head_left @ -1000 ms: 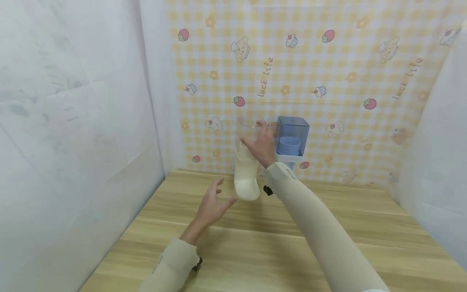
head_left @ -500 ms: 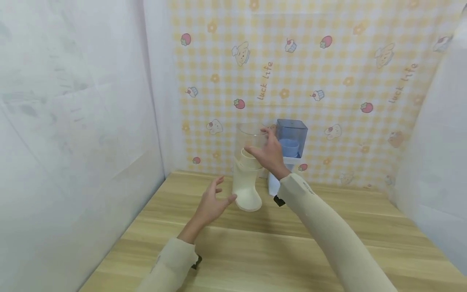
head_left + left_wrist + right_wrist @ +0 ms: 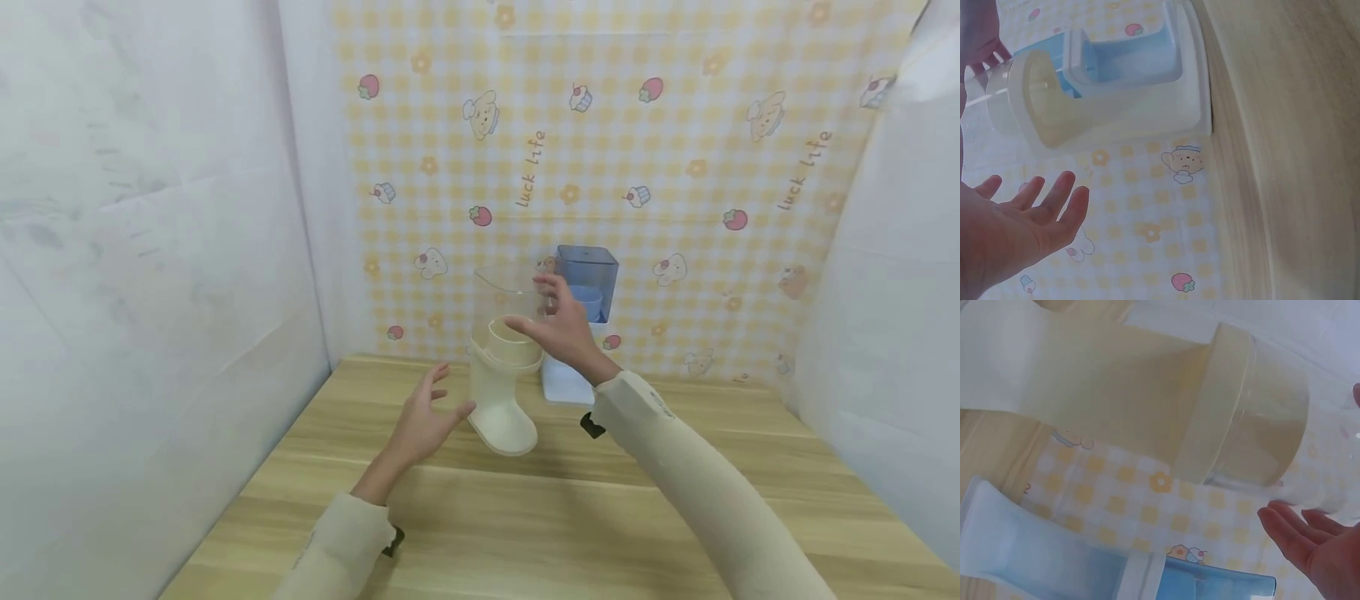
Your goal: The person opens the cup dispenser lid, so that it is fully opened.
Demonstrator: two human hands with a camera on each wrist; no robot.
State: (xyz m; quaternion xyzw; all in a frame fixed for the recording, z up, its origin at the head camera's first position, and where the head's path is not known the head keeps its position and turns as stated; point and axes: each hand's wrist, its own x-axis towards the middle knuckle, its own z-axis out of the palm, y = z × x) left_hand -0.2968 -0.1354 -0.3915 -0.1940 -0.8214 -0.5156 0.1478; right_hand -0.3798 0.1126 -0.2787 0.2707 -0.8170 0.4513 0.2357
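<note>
In the head view a cream, boot-shaped stand (image 3: 493, 396) is upright over the table. Its clear cylindrical top (image 3: 495, 293) surrounds a cream inner ring. My right hand (image 3: 564, 327) holds this clear top, thumb on the near side and fingers on the right. The right wrist view shows the fingertips (image 3: 1279, 519) against the clear wall. My left hand (image 3: 420, 423) is left of the stand, fingers spread and thumb near its side. The left wrist view shows that palm (image 3: 1010, 237) apart from the stand, holding nothing.
Behind my right hand stands a second, similar thing with a blue see-through box (image 3: 588, 271) on top and a white foot (image 3: 566, 385). The wooden table (image 3: 487, 525) meets a yellow checked cloth backdrop (image 3: 675, 333). White sheets (image 3: 172, 292) hang on both sides.
My right hand and the cream stand have come nearer to me, away from the backdrop. More of the blue-topped thing's foot shows. My left hand has barely moved.
</note>
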